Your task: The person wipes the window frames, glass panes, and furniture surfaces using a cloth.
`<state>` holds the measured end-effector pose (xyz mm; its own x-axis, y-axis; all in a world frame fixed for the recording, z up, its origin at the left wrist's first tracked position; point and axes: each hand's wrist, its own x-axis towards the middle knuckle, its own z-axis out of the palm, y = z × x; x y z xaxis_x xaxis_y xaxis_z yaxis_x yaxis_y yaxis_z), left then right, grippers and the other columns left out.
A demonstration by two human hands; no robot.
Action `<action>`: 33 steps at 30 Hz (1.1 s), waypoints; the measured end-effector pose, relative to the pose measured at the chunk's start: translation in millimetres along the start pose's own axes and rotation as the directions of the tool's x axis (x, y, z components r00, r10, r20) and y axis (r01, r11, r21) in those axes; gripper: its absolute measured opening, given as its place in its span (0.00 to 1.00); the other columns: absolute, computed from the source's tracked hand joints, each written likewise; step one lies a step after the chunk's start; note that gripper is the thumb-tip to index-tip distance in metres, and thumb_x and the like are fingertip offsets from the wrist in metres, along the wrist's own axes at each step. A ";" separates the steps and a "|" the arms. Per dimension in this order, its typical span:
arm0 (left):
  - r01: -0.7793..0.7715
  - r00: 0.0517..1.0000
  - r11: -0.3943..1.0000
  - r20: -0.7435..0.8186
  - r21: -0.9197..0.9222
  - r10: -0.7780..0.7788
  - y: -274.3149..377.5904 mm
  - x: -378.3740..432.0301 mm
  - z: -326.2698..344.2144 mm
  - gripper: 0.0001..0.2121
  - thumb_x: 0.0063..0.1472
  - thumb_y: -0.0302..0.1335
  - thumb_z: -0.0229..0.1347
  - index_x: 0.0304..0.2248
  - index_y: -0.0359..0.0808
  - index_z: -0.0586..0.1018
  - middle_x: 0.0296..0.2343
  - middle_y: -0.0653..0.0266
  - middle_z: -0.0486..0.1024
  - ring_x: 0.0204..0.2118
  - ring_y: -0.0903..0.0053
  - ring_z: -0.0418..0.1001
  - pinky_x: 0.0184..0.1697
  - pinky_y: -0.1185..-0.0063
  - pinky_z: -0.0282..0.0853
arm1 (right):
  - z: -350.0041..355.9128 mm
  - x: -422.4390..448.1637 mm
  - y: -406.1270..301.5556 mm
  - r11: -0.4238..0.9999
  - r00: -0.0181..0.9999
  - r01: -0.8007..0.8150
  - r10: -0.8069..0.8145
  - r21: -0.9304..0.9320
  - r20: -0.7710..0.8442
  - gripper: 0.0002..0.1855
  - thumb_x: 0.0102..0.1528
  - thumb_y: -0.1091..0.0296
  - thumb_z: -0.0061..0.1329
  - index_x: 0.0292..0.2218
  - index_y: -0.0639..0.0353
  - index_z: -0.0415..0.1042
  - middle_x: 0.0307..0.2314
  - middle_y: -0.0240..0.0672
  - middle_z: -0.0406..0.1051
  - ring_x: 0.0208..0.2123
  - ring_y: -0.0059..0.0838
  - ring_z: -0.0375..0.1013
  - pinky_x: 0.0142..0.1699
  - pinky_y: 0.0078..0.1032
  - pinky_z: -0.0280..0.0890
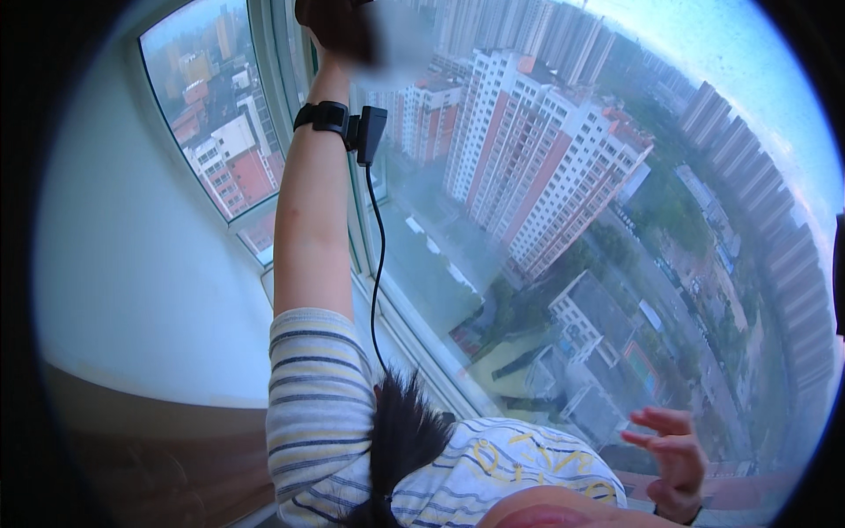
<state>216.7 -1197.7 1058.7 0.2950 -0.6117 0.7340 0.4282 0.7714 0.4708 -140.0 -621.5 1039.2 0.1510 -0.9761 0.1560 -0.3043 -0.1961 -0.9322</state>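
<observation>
My left hand point(337, 30) is raised at the top edge, dark and blurred, with its arm stretched up beside the window frame. Against it is a blurred whitish thing point(399, 49), maybe a cloth; the fingers and their grip on it cannot be made out. A black strap point(330, 117) with a small black device point(372, 135) circles that wrist, and a black cable point(379, 264) runs down from the device. At the lower right, my right hand point(673, 455) hovers before the large window pane point(515, 317), fingers apart and slightly bent, holding nothing.
A smaller window point(218, 112) lies left of the raised arm, next to a pale wall point(152, 264). The window frame point(422, 350) runs diagonally below the big pane. Dark hair point(403, 435) hangs by the striped shirt point(320, 409). High-rise buildings show outside, far below.
</observation>
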 end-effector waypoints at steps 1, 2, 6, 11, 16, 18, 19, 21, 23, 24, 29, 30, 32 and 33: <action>0.027 1.000 0.999 -0.014 0.023 -0.027 6.6 -11.7 -18.1 0.15 0.62 0.36 0.44 0.44 0.35 0.65 0.33 0.63 0.70 0.33 0.73 0.70 0.34 0.78 0.67 | 1.7 4.9 10.9 0.994 0.997 -0.032 0.024 0.109 0.080 0.23 0.50 0.60 0.54 0.44 0.61 0.66 0.50 0.50 0.53 0.53 0.45 0.59 0.51 0.44 0.63; 0.051 0.998 0.997 -0.034 0.050 -0.049 15.0 -22.3 -35.9 0.15 0.62 0.36 0.44 0.44 0.36 0.65 0.33 0.63 0.70 0.33 0.73 0.69 0.34 0.78 0.67 | 3.7 9.6 23.2 0.985 0.991 -0.006 -0.016 0.171 0.131 0.23 0.51 0.59 0.53 0.45 0.62 0.66 0.50 0.51 0.54 0.53 0.47 0.59 0.51 0.45 0.63; 0.158 0.982 0.982 -0.089 -0.104 -0.168 -20.5 -71.3 -41.0 0.13 0.62 0.36 0.43 0.41 0.37 0.65 0.31 0.64 0.69 0.32 0.73 0.69 0.33 0.78 0.66 | 22.6 20.9 39.3 0.906 0.970 0.057 -0.150 0.419 0.193 0.21 0.53 0.72 0.46 0.48 0.70 0.62 0.51 0.58 0.52 0.57 0.54 0.52 0.56 0.49 0.55; 0.271 0.932 0.915 -0.157 -0.299 -0.328 -47.2 -160.9 -67.9 0.11 0.62 0.36 0.42 0.39 0.39 0.65 0.30 0.65 0.68 0.31 0.74 0.67 0.33 0.78 0.65 | 47.3 56.2 62.5 0.874 0.938 -0.133 -0.042 0.467 0.345 0.25 0.55 0.63 0.45 0.50 0.68 0.61 0.52 0.54 0.52 0.56 0.47 0.54 0.57 0.40 0.55; 0.352 0.867 0.781 -0.133 -0.516 -0.480 -58.0 -237.7 -83.4 0.09 0.62 0.36 0.42 0.36 0.41 0.66 0.28 0.66 0.67 0.29 0.75 0.66 0.32 0.78 0.64 | 69.2 82.3 74.0 0.822 0.871 -0.297 0.024 0.485 0.491 0.28 0.55 0.60 0.46 0.52 0.66 0.59 0.53 0.49 0.52 0.57 0.40 0.52 0.58 0.37 0.51; 0.382 0.842 0.738 -0.119 -0.556 -0.526 -49.6 -266.0 -102.2 0.08 0.62 0.36 0.41 0.35 0.42 0.66 0.27 0.67 0.66 0.29 0.75 0.66 0.32 0.78 0.63 | 73.2 82.3 78.3 0.809 0.855 -0.339 0.053 0.480 0.515 0.28 0.56 0.59 0.46 0.53 0.64 0.58 0.54 0.49 0.52 0.57 0.39 0.52 0.58 0.37 0.51; 0.392 0.833 0.721 -0.113 -0.571 -0.542 -43.7 -278.2 -114.0 0.08 0.62 0.36 0.41 0.35 0.43 0.66 0.27 0.67 0.66 0.29 0.75 0.65 0.32 0.78 0.63 | 75.3 82.5 81.2 0.793 0.845 -0.364 0.061 0.488 0.531 0.28 0.56 0.59 0.46 0.53 0.64 0.58 0.54 0.49 0.52 0.57 0.39 0.52 0.58 0.37 0.51; 0.421 0.814 0.671 -0.073 -0.611 -0.577 -38.1 -302.6 -127.7 0.07 0.62 0.36 0.41 0.33 0.43 0.66 0.26 0.68 0.65 0.28 0.75 0.65 0.32 0.78 0.62 | 74.3 81.8 87.0 0.810 0.861 -0.358 0.093 0.465 0.501 0.28 0.55 0.59 0.46 0.53 0.63 0.58 0.54 0.48 0.52 0.58 0.39 0.52 0.59 0.37 0.51; 0.451 0.800 0.593 0.008 -0.667 -0.601 -37.9 -319.6 -134.7 0.07 0.62 0.36 0.40 0.32 0.44 0.66 0.26 0.68 0.65 0.28 0.76 0.64 0.31 0.78 0.62 | 71.7 82.7 90.1 0.807 0.858 -0.391 0.146 0.443 0.492 0.28 0.55 0.58 0.46 0.53 0.64 0.58 0.54 0.48 0.52 0.58 0.39 0.51 0.59 0.37 0.51; 0.466 0.791 0.551 0.047 -0.693 -0.610 -29.9 -329.3 -143.6 0.07 0.62 0.36 0.40 0.32 0.45 0.66 0.26 0.68 0.65 0.28 0.76 0.64 0.31 0.78 0.62 | 72.4 81.8 89.1 0.814 0.862 -0.391 0.158 0.431 0.482 0.28 0.55 0.58 0.46 0.53 0.64 0.58 0.53 0.48 0.52 0.58 0.39 0.51 0.59 0.37 0.51; 0.564 0.755 0.414 0.244 -0.714 -0.608 51.8 -345.2 -211.7 0.07 0.62 0.36 0.39 0.29 0.47 0.67 0.24 0.69 0.64 0.27 0.77 0.63 0.31 0.79 0.60 | 92.4 95.0 97.3 0.759 0.848 -0.454 0.205 0.468 0.489 0.27 0.54 0.60 0.45 0.53 0.62 0.59 0.53 0.46 0.54 0.57 0.38 0.52 0.59 0.37 0.50; 0.577 0.749 0.391 0.274 -0.718 -0.603 65.3 -347.5 -223.9 0.07 0.62 0.36 0.39 0.29 0.47 0.67 0.24 0.70 0.63 0.26 0.77 0.63 0.30 0.79 0.60 | 98.5 101.4 102.8 0.752 0.826 -0.485 0.225 0.446 0.517 0.28 0.54 0.58 0.46 0.53 0.60 0.59 0.53 0.44 0.55 0.57 0.37 0.53 0.59 0.37 0.50; 0.595 0.742 0.349 0.329 -0.724 -0.584 84.9 -343.4 -233.3 0.09 0.64 0.37 0.36 0.38 0.44 0.64 0.33 0.65 0.63 0.36 0.72 0.62 0.40 0.75 0.57 | 103.2 111.0 106.6 0.743 0.821 -0.501 0.246 0.443 0.516 0.28 0.55 0.58 0.46 0.53 0.60 0.59 0.53 0.43 0.55 0.57 0.36 0.53 0.59 0.37 0.50; 0.598 0.744 0.348 0.338 -0.722 -0.577 103.3 -347.0 -242.8 0.12 0.65 0.37 0.35 0.43 0.42 0.63 0.38 0.63 0.62 0.40 0.70 0.61 0.45 0.74 0.56 | 107.5 116.8 112.5 0.726 0.802 -0.523 0.242 0.446 0.547 0.28 0.55 0.57 0.46 0.53 0.59 0.59 0.53 0.43 0.55 0.57 0.35 0.53 0.58 0.36 0.51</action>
<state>365.9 -948.3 733.8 -0.3163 -0.8406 0.4396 0.9421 -0.2238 0.2499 -55.5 -747.6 917.4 0.5616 -0.7790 -0.2791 0.1193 0.4099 -0.9043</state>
